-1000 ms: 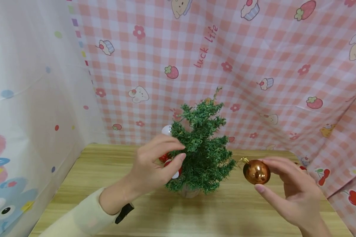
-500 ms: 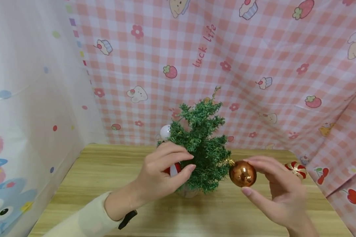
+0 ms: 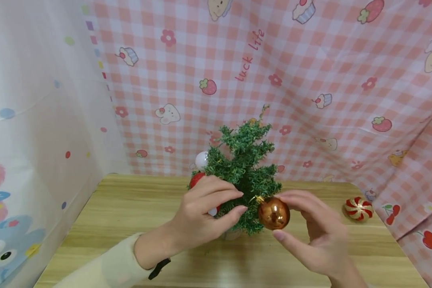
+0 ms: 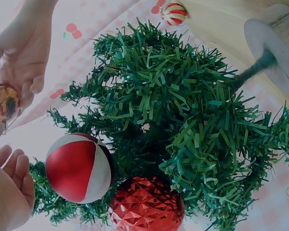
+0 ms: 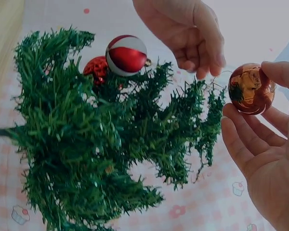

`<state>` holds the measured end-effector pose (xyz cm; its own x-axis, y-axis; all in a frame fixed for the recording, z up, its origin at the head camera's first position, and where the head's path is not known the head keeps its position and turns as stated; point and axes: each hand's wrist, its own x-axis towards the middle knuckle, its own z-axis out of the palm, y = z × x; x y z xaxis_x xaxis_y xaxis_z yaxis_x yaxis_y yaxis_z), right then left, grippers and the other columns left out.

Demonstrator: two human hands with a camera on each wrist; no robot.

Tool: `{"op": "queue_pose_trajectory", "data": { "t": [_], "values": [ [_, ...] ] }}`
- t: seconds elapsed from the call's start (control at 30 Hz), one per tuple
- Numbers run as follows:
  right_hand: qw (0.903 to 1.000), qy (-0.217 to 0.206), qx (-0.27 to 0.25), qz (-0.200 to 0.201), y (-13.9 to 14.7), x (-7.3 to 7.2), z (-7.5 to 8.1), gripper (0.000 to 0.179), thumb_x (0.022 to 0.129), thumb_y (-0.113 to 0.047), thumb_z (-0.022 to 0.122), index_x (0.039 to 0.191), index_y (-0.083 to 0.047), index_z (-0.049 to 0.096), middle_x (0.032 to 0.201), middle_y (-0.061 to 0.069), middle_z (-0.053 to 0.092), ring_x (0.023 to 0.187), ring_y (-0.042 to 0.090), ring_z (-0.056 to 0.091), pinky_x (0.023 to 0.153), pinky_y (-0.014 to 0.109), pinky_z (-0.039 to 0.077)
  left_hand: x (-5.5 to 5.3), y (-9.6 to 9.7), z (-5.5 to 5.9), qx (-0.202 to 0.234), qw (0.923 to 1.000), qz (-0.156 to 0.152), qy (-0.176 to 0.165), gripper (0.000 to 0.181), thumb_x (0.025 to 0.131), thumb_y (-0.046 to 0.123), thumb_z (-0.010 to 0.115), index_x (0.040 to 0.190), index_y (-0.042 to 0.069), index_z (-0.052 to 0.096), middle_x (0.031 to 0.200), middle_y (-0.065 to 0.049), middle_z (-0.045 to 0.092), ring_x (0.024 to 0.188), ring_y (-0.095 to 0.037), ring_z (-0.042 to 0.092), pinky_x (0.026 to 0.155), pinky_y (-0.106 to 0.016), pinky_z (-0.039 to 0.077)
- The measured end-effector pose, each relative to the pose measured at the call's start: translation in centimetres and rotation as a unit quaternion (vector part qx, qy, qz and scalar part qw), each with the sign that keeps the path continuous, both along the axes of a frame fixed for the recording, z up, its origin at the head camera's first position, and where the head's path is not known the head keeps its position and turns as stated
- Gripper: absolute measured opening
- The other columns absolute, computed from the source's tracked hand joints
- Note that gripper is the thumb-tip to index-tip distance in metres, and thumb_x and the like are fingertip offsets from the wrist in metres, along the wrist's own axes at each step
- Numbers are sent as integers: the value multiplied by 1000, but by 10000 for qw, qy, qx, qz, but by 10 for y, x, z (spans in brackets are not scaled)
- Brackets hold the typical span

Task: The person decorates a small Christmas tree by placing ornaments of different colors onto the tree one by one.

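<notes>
My right hand (image 3: 317,236) pinches a shiny copper-coloured Christmas bauble (image 3: 274,214) between thumb and fingers, in front of the tree's lower right side. From the bauble's gold cap a thin wire hook points left. My left hand (image 3: 205,212) hovers before the small artificial Christmas tree (image 3: 246,164). Its thumb and index finger are apart, with nothing between them, just left of the hook. In the right wrist view the left fingertips come close to that hook. Hanging on the tree's left side are a red-and-white bauble (image 4: 77,168), a red faceted bauble (image 4: 147,207) and a white bauble (image 3: 201,160).
A red, white and gold striped bauble (image 3: 359,209) lies on the wooden table (image 3: 104,224) at the right. The tree's round base (image 3: 231,235) stands mid-table. Behind hangs a pink checked cloth (image 3: 187,64), and a white printed cloth (image 3: 47,120) hangs at the left.
The right hand has carried the copper bauble leftward to the front of the tree. My left hand has shifted right and slightly down toward it, uncovering the red bauble behind.
</notes>
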<state>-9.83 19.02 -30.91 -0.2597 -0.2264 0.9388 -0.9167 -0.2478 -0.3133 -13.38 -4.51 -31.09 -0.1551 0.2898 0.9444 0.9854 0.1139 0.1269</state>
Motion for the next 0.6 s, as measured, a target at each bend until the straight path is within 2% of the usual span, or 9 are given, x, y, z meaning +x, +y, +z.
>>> {"op": "queue_pose_trajectory", "data": {
  "t": [0.17,0.33,0.6],
  "values": [
    [9999,96,48,-43,-9,1,1,47,86,5,82,117,30,57,125,28,67,122,29,64,103,27,53,0,0,-1,-55,9999,71,91,17,99,17,73,101,1,79,96,-8,75,84,-19,68,77,-30,55],
    [9999,143,33,-86,-13,2,3,47,89,2,81,118,29,57,128,25,67,122,27,64,103,26,53,-2,0,-1,-30,9996,72,264,11,98,5,70,96,1,80,92,-7,76,81,-18,68,74,-28,54],
    [9995,306,3,-80,-15,-1,5,45,89,1,81,116,29,58,127,25,67,122,26,64,103,27,53,-8,-6,5,255,9963,181,805,17,95,-3,64,89,0,79,85,-9,76,74,-20,68,68,-30,53]
  ]
}}
